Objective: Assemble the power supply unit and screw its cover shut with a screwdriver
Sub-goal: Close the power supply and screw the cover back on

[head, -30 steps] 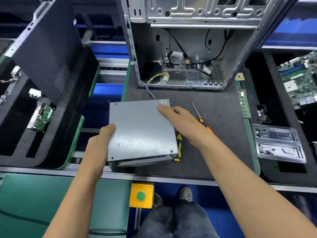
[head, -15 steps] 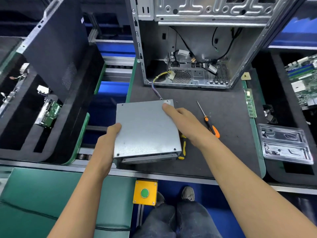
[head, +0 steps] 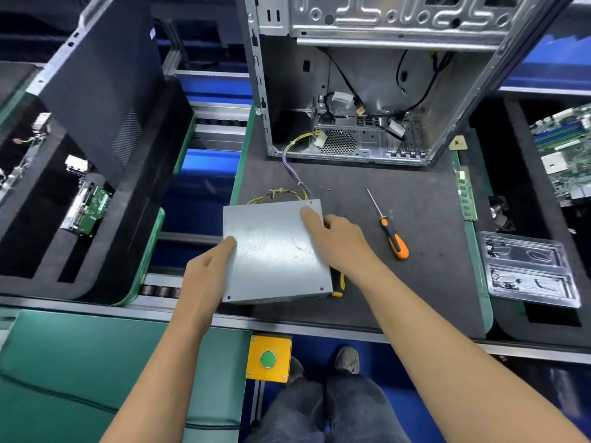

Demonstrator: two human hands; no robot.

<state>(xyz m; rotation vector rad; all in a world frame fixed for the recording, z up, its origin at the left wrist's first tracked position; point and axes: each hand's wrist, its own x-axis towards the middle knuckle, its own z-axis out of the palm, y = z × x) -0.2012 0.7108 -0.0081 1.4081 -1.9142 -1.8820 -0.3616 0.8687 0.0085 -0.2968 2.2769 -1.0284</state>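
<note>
The grey metal power supply unit (head: pixel 275 251) lies flat on the dark mat, its cover on top. My left hand (head: pixel 204 273) grips its left edge, thumb on the cover. My right hand (head: pixel 335 241) holds the right edge, with a finger pressing the cover near the far right corner. Its coloured cable bundle (head: pixel 294 177) runs from the far side into the open computer case (head: pixel 351 91). An orange and black screwdriver (head: pixel 388 227) lies on the mat to the right. A yellow-handled tool (head: pixel 339 287) pokes out beside the unit's right side. Two tiny screws (head: pixel 325 188) lie beyond the unit.
A black side panel (head: pixel 96 91) leans at the left above foam trays with a circuit board (head: pixel 92 209). Right of the mat lie a memory stick (head: pixel 465 193), a clear plastic tray (head: pixel 531 270) and a motherboard (head: pixel 566 155). A yellow box with a green button (head: pixel 268 359) sits below the bench edge.
The unit's near side now looks closed, where a gap under the cover showed earlier. Its cables now show at the far side. Both hands keep their hold on the edges.
</note>
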